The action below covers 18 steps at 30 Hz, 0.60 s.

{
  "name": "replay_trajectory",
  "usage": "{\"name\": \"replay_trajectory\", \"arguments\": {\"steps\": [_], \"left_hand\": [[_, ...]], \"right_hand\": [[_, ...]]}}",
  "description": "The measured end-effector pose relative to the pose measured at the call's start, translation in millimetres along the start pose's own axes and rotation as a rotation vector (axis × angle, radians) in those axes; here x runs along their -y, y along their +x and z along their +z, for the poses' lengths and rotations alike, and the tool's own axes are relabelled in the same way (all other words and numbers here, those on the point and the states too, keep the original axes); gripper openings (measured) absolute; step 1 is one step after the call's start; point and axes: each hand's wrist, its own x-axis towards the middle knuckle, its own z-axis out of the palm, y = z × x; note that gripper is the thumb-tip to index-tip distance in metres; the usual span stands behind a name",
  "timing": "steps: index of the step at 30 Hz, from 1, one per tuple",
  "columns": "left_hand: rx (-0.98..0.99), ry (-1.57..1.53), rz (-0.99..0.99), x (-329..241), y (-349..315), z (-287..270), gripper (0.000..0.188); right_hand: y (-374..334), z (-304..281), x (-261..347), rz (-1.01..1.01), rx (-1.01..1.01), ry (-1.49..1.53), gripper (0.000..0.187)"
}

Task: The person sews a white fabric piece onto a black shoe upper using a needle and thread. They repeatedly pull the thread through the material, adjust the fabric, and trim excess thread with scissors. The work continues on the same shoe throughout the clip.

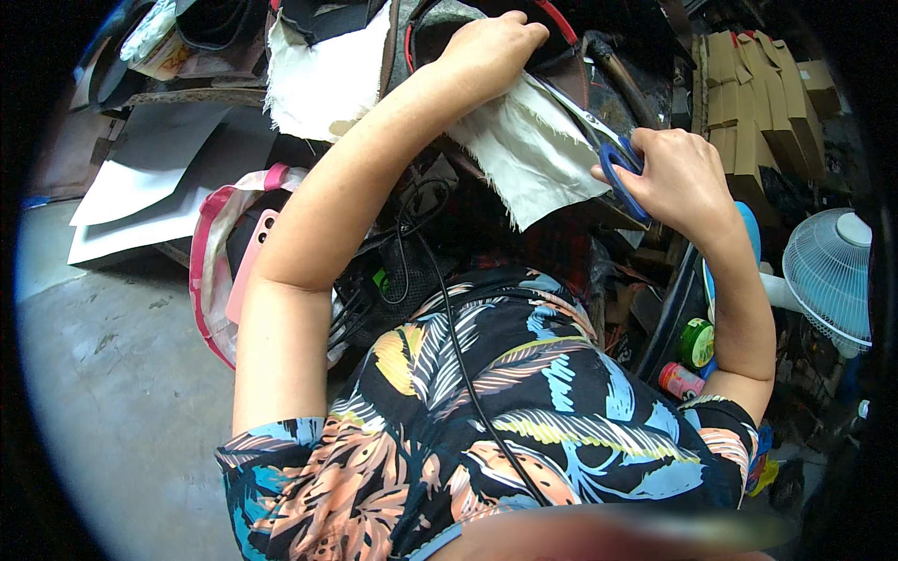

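My left hand [491, 51] grips the upper edge of a piece of off-white frayed cloth [528, 154] and holds it taut. My right hand [678, 173] has its fingers through the blue handles of a pair of scissors [599, 140]. The metal blades point up and left along the cloth's right edge, close to my left hand. Whether the blades are in the cloth is hard to tell. A second off-white cloth [323, 75] lies to the left of my left forearm.
White sheets [150, 187] lie at the left above a grey concrete floor [103, 374]. A pink bag [220, 262] hangs beside my left arm. Cardboard boxes [758, 103] stack at the upper right, a white fan [832, 271] stands at the right, and a green tape roll [697, 341] sits below.
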Motion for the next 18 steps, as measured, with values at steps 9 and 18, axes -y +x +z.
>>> {"name": "replay_trajectory", "arguments": {"steps": [9, 18], "left_hand": [[-0.025, -0.080, -0.017, 5.5, 5.4, 18.2, 0.023], [0.014, -0.003, -0.051, 0.5, 7.2, 21.0, 0.028]], "right_hand": [[12.5, 5.0, 0.6, 0.014, 0.093, -0.008, 0.055], [5.2, 28.6, -9.3, 0.024, 0.025, -0.031, 0.050]]}}
